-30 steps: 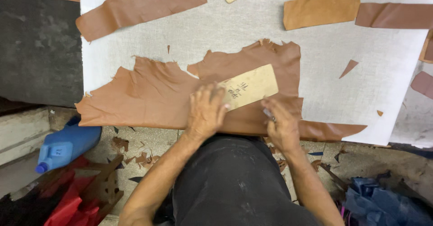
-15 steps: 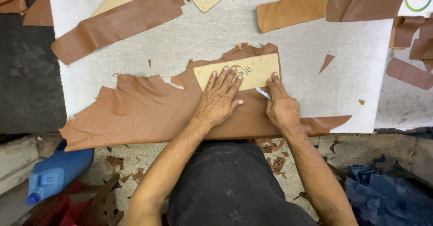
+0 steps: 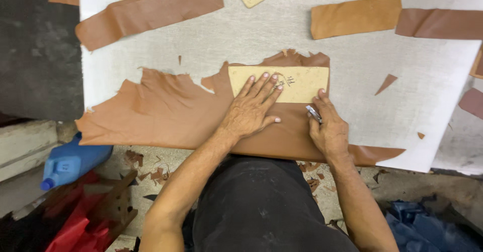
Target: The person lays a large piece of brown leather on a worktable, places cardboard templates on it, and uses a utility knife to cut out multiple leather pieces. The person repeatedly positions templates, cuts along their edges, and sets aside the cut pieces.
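Slip risk: left hand (image 3: 250, 112) flat, spread on template (image 3: 297, 84); right hand (image 3: 328, 127) gripping knife (image 3: 314, 113) might gouge leather (image 3: 166, 113).

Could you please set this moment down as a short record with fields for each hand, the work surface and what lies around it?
left hand: flat, fingers spread, pressing the tan card template
right hand: holds a small metal blade at the template's lower right edge
under template: large brown leather piece
surface: white cutting board
elsewhere on board: leather strips, small offcuts
floor, left: blue jug
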